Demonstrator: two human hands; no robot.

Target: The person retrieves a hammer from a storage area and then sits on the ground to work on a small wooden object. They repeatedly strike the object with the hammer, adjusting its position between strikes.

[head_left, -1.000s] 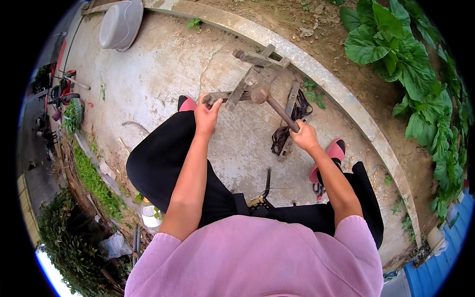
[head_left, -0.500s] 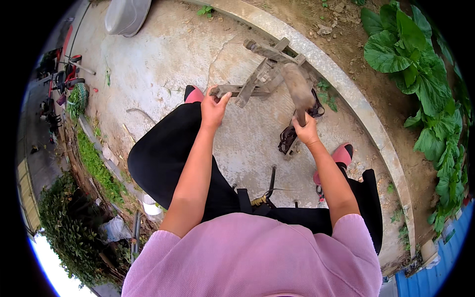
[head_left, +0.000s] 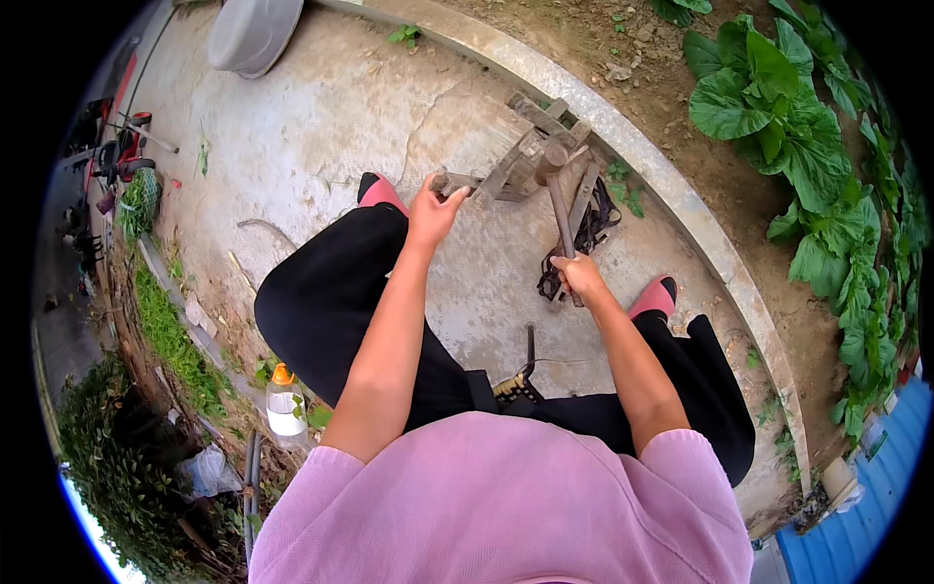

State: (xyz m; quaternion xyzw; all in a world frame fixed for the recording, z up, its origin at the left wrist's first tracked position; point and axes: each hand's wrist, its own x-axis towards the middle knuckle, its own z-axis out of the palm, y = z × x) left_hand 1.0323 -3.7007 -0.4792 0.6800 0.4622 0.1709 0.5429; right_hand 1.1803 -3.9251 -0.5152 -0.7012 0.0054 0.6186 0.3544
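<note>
My right hand [head_left: 581, 276] is closed round the wooden handle of a hammer [head_left: 561, 216]. Its thick brown head is at the far end, over or against a weathered wooden frame [head_left: 506, 167]; I cannot tell whether it touches. The frame is made of several crossed bars and lies on the concrete beside a low kerb. With my left hand [head_left: 432, 210] I grip the end of a bar on the frame's left side, the fingertips partly hidden. A tangle of dark straps [head_left: 595, 222] lies against the frame's right side, just beyond my right hand.
A low concrete kerb [head_left: 696, 219] curves round the far and right sides, with soil and leafy green plants [head_left: 803, 136] behind it. A grey tub [head_left: 255, 37] stands far left. Near my left thigh is an orange-capped bottle [head_left: 285, 409]. A thin dark rod [head_left: 530, 348] stands between my legs.
The hammer has swung down from a raised position, its head now at the wooden frame, and my right hand is lower and further left. My left hand stays on the bar. The view has shifted slightly.
</note>
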